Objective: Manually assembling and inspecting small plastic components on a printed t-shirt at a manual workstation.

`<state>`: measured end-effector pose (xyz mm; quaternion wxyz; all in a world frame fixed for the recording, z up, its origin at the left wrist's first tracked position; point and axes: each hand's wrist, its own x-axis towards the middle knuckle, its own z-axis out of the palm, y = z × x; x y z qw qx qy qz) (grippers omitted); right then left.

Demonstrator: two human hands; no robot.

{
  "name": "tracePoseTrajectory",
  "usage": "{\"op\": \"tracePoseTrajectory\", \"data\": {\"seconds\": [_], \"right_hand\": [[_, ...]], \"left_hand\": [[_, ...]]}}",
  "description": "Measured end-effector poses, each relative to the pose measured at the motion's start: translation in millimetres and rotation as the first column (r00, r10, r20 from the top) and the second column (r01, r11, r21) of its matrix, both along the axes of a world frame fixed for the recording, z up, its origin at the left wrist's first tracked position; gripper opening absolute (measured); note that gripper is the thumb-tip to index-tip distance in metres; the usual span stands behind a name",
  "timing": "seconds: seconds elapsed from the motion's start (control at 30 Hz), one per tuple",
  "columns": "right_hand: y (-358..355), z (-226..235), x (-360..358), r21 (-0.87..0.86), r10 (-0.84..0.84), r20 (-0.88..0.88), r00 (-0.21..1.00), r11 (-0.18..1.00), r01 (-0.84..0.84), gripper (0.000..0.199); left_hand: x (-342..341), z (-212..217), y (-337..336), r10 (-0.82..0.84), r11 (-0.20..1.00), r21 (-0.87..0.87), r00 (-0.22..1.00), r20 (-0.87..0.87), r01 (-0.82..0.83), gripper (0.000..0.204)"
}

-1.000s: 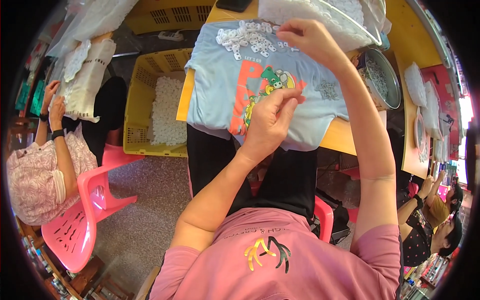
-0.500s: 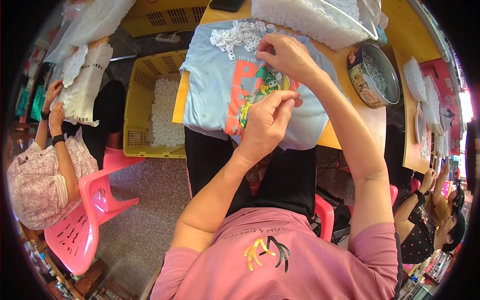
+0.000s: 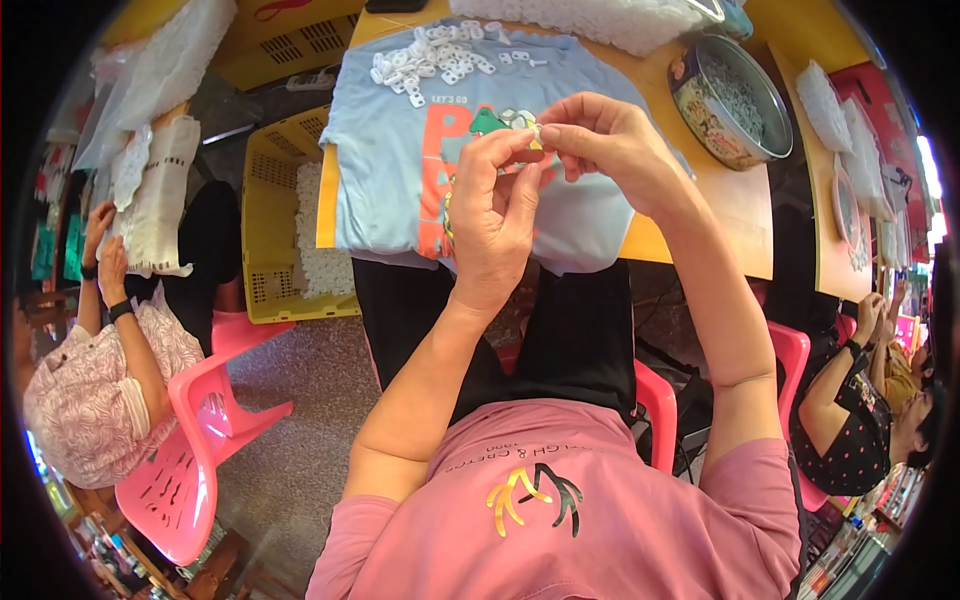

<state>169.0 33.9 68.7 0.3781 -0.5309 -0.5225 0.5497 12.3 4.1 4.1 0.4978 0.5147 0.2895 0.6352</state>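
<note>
My left hand (image 3: 492, 215) is closed, thumb and index finger drawn together over the printed light-blue shirt (image 3: 375, 180) on the table. Its fingertips meet those of my right hand (image 3: 620, 150), which pinches a small white plastic piece (image 3: 537, 133). The fingers partly hide that piece; whatever else the left fingers grip is too small to make out. Beyond my hands, a loose pile of small white plastic pieces with holes (image 3: 430, 62) lies on the shirt, and a few sit apart at its right side.
A round tin (image 3: 722, 105) of small grey metal-looking parts stands at the right. Behind it is a clear container (image 3: 580, 25) of white pieces. A yellow crate (image 3: 268, 220) stands left of the table (image 3: 715, 215). Other people work at left and right beside pink chairs (image 3: 180, 490).
My right hand has come back from beside the pile toward me and met my left hand. The left hand has risen slightly. The view has shifted a little.
</note>
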Motion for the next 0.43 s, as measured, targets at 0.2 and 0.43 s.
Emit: {"op": "tracePoseTrajectory", "data": {"seconds": [0.2, 0.43], "right_hand": [[-29.5, -1.5, 0.4, -0.021, -0.063, -0.094, 0.994, 0.998, 0.061, 0.028], [-49.1, -20.6, -6.0, 0.144, -0.129, -0.248, 0.960, 0.975, 0.168, 0.021]], "left_hand": [[4.3, -1.0, -2.7, 0.112, 0.990, 0.103, 0.971, -0.212, -0.092, 0.023], [6.7, -3.2, -5.9, -0.039, 0.999, -0.028, 0.995, -0.090, 0.037, 0.016]]}}
